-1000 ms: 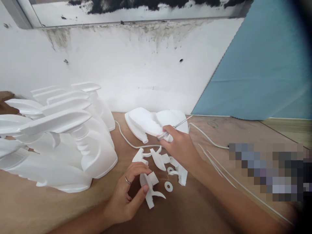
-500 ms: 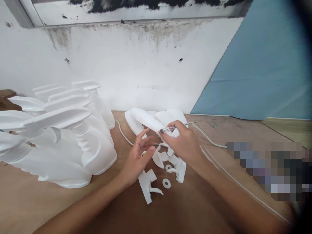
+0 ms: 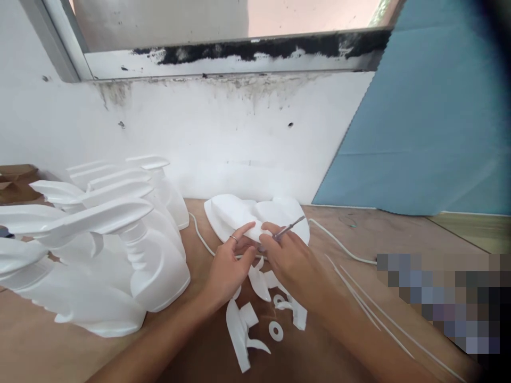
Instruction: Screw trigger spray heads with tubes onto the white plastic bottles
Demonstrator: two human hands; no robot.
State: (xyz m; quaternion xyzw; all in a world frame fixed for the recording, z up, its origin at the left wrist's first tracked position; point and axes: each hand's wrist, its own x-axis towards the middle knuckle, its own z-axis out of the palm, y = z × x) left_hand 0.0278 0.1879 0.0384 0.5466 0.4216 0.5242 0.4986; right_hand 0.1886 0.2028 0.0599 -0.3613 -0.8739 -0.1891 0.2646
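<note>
At the centre, a white plastic housing [image 3: 231,210] lies near the wall, and both hands are at its near end. My left hand [image 3: 233,266] has its thumb and fingers closed around the tip of the housing. My right hand [image 3: 293,260] is closed on a thin screwdriver [image 3: 289,227], whose metal shaft points up and to the right; its fingertips also touch the housing tip. Below the hands lie small white parts: a trigger-like piece [image 3: 239,330], a flat ring [image 3: 275,331] and a curved piece [image 3: 259,282].
Several white plastic shells [image 3: 159,266] stand crowded at the left, with a brown box [image 3: 16,183] behind. A white cable [image 3: 343,242] runs right toward a pixelated area. The white wall [image 3: 207,133] and a blue cloth [image 3: 431,117] rise behind.
The view has tilted upward, showing more of the window. My left hand's fingers have closed onto the housing tip, and my right hand has come closer to it, the screwdriver now slanting more steeply.
</note>
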